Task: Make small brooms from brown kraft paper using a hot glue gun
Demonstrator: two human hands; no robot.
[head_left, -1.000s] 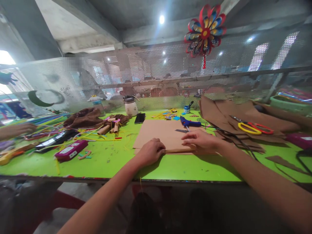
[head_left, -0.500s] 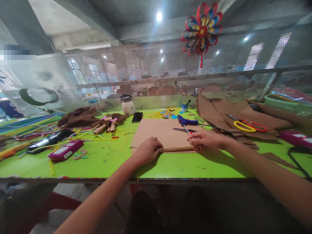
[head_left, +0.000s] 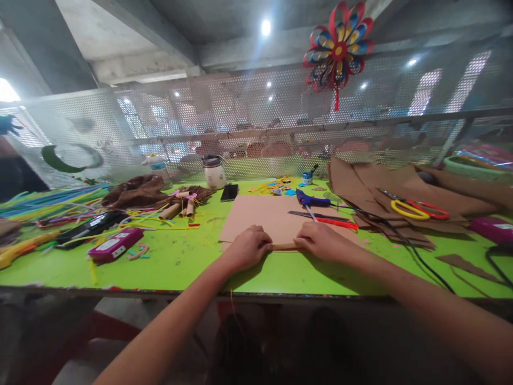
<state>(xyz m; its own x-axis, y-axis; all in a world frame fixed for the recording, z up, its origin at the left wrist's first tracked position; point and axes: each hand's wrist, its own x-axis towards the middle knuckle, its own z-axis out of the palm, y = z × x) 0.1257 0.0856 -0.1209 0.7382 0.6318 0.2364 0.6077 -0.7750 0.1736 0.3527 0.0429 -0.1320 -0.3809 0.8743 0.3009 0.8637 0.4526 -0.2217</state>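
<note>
A sheet of brown kraft paper [head_left: 260, 214] lies flat on the green table in front of me. Along its near edge runs a narrow folded or rolled strip [head_left: 282, 247]. My left hand [head_left: 249, 247] pinches this strip at its left part, with fingers curled. A short way to the right, my right hand [head_left: 319, 240] is closed on the same strip, its fingertips pressed down. Just beyond the right hand, a blue glue gun [head_left: 315, 200] points its way, with a thin pale stick [head_left: 311, 213] below it. A red-handled craft knife [head_left: 339, 221] rests across the paper.
To the right lie brown paper sheets [head_left: 364, 184] with yellow-and-red scissors [head_left: 419, 207] on top. A black cord crosses the right side. On the left are a purple power strip [head_left: 116, 246], paper rolls [head_left: 176, 206] and pipe cleaners. A phone [head_left: 230, 192] and jar [head_left: 214, 172] stand behind.
My right hand has moved left along the near edge, closer to my left hand, and now presses on the strip. The thin stick it touched lies apart from it. The view has shifted slightly.
</note>
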